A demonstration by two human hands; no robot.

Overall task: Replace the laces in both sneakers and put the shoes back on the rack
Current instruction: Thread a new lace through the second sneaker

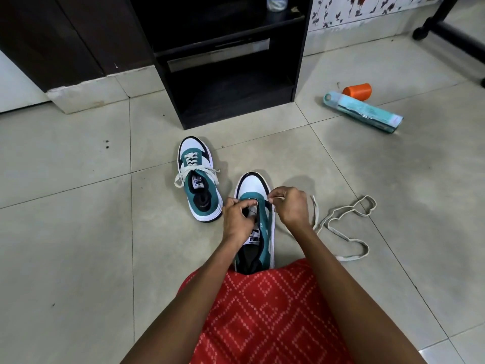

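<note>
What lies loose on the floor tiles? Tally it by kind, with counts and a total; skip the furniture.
Sneakers: 2
Loose lace: 1
Orange spool: 1
Teal roll: 1
Total: 5

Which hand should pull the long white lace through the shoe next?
The right hand, I think. It pinches the lace tip beside the near sneaker, and the loose lace trails out on that side. The left hand is busy gripping the sneaker's eyelet edge.
</note>
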